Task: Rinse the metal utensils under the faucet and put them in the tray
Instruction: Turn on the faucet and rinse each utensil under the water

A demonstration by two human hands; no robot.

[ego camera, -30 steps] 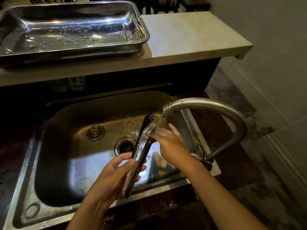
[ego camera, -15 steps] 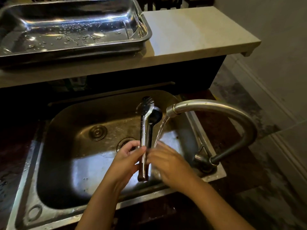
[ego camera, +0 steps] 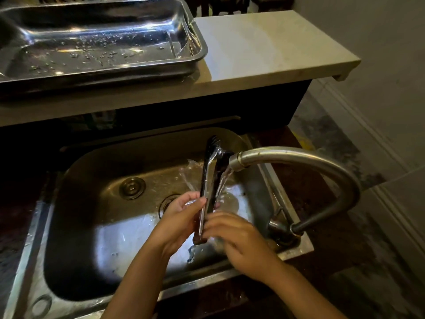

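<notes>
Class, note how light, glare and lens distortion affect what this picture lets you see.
Head view: dim overall; bright glare on the sink floor and the tray; wide-angle bending curves the counter edge; deep shadow hides the space beneath it; the tongs tips read dark.

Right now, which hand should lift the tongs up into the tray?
Probably the left hand. It grips the tongs around their middle, and the tray sits up on the left. The right hand only touches their lower end.

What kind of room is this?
Most likely a kitchen wash-up area: a steel sink with a running faucet, metal tongs held under the water, and a steel tray on the counter.
</notes>
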